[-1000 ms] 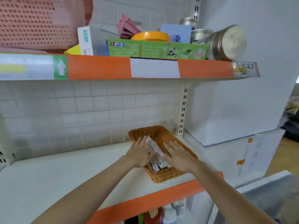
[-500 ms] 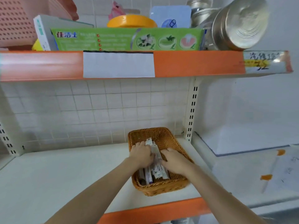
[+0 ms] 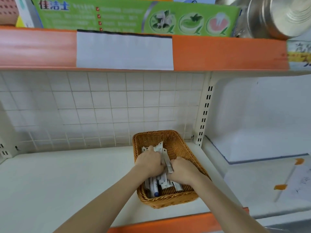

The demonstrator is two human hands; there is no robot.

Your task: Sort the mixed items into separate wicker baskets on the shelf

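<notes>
White shelf (image 3: 67,174): both hands (image 3: 165,165) gripping white packets (image 3: 162,179) inside wicker basket (image 3: 178,142).

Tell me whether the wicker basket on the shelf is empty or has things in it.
It has things in it. The wicker basket holds a pile of white packets, and both hands, left hand and right hand, grip them.
</notes>
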